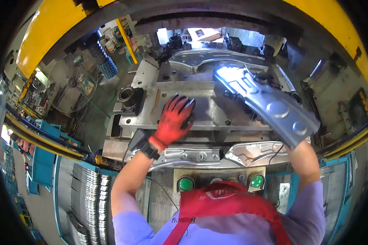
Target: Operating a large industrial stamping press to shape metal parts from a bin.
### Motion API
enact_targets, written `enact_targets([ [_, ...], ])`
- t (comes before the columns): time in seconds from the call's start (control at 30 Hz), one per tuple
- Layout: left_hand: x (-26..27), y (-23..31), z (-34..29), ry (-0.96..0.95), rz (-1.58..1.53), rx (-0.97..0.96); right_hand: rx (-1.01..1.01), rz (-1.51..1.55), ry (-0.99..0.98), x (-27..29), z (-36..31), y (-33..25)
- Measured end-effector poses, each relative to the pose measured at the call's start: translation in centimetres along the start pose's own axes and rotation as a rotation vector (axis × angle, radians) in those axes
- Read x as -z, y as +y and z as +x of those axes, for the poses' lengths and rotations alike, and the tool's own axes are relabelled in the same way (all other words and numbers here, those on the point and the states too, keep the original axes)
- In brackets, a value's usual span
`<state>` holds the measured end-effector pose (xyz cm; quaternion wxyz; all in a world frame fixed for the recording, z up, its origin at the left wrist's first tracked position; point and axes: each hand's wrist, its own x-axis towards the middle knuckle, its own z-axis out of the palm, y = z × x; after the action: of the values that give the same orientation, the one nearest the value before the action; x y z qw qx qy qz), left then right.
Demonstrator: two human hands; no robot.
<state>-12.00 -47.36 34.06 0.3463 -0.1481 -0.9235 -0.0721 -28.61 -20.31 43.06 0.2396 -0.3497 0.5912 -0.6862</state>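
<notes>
A long stamped sheet-metal part with raised round bosses is held up over the right side of the press die. My right wrist meets its near end; the part hides the fingers of that hand, which carries it. My left hand, in a red glove with dark fingertips, is spread above the flat middle of the die, holding nothing. I cannot tell whether it touches the metal. A dark band wraps my left wrist. Another curved metal part lies along the back of the die.
Two formed metal pieces lie along the die's front edge. Nearer me is a control box with two green buttons. Yellow press frame arches overhead. A rack of stacked parts stands lower left; a fan is beyond.
</notes>
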Motion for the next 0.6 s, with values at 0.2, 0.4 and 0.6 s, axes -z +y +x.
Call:
enact_targets([
  [0.2,-5.7,-6.3,14.5,-0.102,0.105,0.081,0.052,-0.005,0.141,-1.2,-4.9,4.3],
  [0.4,-10.3,-13.9,22.5,-0.713,0.03,0.41,0.118,0.129,0.113,-2.7,-7.4,10.7],
  [0.6,-13.4,-13.5,24.8,-0.454,-0.097,0.209,0.115,0.304,0.104,-1.9,-8.8,12.8],
])
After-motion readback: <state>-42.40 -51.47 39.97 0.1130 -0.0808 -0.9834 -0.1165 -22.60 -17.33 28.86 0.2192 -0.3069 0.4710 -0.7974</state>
